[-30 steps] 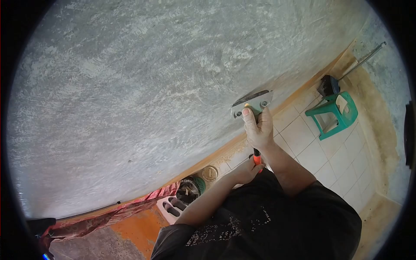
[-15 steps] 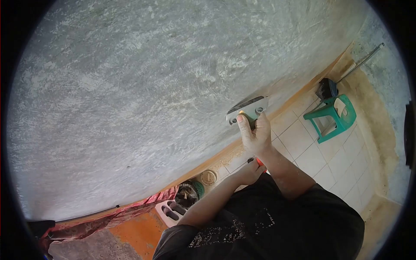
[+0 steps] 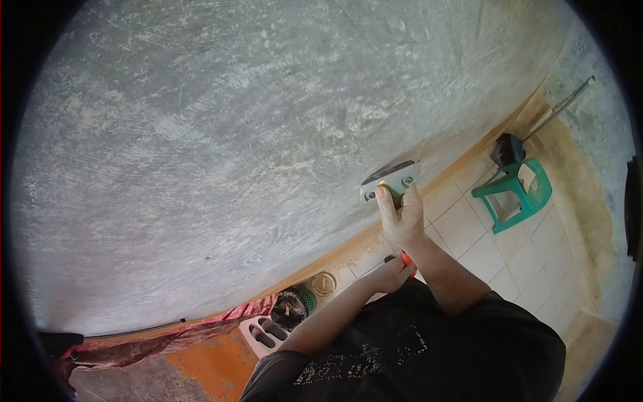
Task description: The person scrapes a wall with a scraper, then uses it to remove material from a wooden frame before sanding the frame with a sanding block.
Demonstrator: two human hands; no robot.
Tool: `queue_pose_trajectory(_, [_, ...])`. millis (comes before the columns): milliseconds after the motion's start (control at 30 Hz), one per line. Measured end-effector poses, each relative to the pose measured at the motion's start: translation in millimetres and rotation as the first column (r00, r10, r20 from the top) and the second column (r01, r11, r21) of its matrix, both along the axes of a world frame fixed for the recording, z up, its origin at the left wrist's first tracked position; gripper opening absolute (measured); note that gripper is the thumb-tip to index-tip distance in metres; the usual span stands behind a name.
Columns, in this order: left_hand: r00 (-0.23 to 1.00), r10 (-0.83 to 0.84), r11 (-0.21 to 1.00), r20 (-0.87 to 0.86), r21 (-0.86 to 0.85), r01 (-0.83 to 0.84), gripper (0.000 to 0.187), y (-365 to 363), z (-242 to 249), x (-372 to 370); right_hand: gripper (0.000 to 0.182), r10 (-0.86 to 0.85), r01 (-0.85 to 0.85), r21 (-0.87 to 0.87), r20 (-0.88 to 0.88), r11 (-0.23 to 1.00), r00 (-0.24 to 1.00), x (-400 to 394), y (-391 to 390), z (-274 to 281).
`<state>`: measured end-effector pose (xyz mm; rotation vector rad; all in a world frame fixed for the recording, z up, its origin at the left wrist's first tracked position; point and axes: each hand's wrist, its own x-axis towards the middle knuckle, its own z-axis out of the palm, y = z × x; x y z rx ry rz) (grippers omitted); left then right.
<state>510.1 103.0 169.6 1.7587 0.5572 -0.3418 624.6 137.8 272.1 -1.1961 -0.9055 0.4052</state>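
My right hand [image 3: 403, 224], pale with dust, is closed around a flat hand sander [image 3: 390, 182]. Its grey plate has two dark round fasteners and a black strip along the far edge. The plate lies against the grey, scuffed wall [image 3: 221, 147], low down near the brown strip at the wall's foot. Close to my body, my left hand [image 3: 394, 273] is closed on a red-and-black object [image 3: 408, 260]. Most of that object is hidden by the fingers and the right forearm, so its kind does not show.
A green plastic stool [image 3: 529, 194] stands on the tiled floor, beside a black dustpan-like item [image 3: 509, 149] and a long pole [image 3: 562, 104]. At lower left are a round lid [image 3: 323, 284], a green basket [image 3: 307, 301], dark slippers on a pink base [image 3: 249, 335] and red sheeting [image 3: 154, 338].
The whole view has shifted, so wall, stool and hands appear slightly lower or further right. The hand sander stays on nearly the same patch of wall, and both hands keep their holds.
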Motion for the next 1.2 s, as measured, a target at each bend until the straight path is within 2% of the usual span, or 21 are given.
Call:
queue_pose_trajectory(100, [0.998,0.023,1.000,0.056,-0.010,-0.023,0.039,-2.8,-12.4,-1.6,0.016,-0.003,0.004,-0.013,0.006,1.000,1.000,0.2,-3.0,2.7])
queue_pose_trajectory(167, [0.999,-0.050,0.998,-0.017,-0.029,0.049,0.036,-1.8,-24.4,-0.4,0.016,0.026,-0.028,-0.035,-0.042,0.999,0.999,0.8,-4.0,5.8])
queue_pose_trajectory(200, [0.995,-0.087,0.996,-0.053,-0.036,0.085,0.038,-0.6,-26.2,1.7,0.016,0.002,-0.003,-0.032,-0.007,0.999,1.000,2.4,-3.8,5.2])
queue_pose_trajectory(300, [0.997,-0.004,0.995,0.073,0.098,-0.003,0.035,-6.6,-27.1,0.2,0.015,-0.017,0.018,-0.021,0.053,1.000,0.998,3.5,-1.6,5.3])
queue_pose_trajectory(367, [0.995,0.027,1.000,0.101,0.013,-0.028,0.033,-3.6,0.2,5.0,0.015,0.016,-0.015,-0.033,0.022,0.999,1.000,2.4,-5.5,8.7])
queue_pose_trajectory(400, [0.993,0.042,0.999,0.114,-0.032,-0.039,0.032,-2.8,9.6,6.7,0.019,-0.007,0.008,-0.019,0.062,1.000,0.998,4.5,-3.4,4.8])
queue_pose_trajectory(500, [0.997,-0.064,0.994,-0.030,-0.089,0.061,0.042,0.1,-1.5,7.7,0.018,-0.023,0.022,0.015,0.043,1.000,0.999,5.3,-4.2,11.8])
queue_pose_trajectory(600, [0.999,-0.029,0.994,-0.031,-0.102,0.026,0.043,0.7,6.5,6.5,0.018,0.008,-0.007,-0.054,0.031,0.999,0.999,4.8,-5.3,12.2])
queue_pose_trajectory(700, [0.992,0.085,0.992,0.091,-0.103,-0.075,0.031,-3.3,22.6,6.3,0.018,-0.014,0.013,0.015,0.083,1.000,0.996,5.5,-3.6,15.3])
queue_pose_trajectory(800, [0.990,0.141,0.977,0.025,-0.163,-0.135,0.031,-3.8,26.2,3.3,0.018,0.015,-0.014,0.031,-0.010,0.999,1.000,3.5,-2.1,5.9])
queue_pose_trajectory(933, [0.980,0.196,0.973,0.043,-0.134,-0.189,0.030,-4.5,8.2,-10.0,0.019,0.083,-0.076,0.095,-0.074,0.993,0.994,-3.0,5.9,-0.5])
queue_pose_trajectory(1033, [0.973,0.229,0.966,0.032,-0.134,-0.223,0.031,-6.5,6.2,-16.7,0.020,0.063,-0.062,0.051,-0.010,0.997,0.998,-2.7,4.9,3.4])
queue_pose_trajectory(1100, [0.979,0.203,0.975,-0.023,-0.082,-0.204,0.031,-7.3,10.1,-16.6,0.019,0.086,-0.084,0.024,-0.066,0.996,0.994,-3.7,0.6,6.8])
queue_pose_trajectory(1200, [0.944,0.325,0.942,0.053,-0.107,-0.319,0.031,-14.5,20.0,-16.6,0.017,0.089,-0.078,0.072,-0.168,0.994,0.982,-7.5,5.0,5.1])
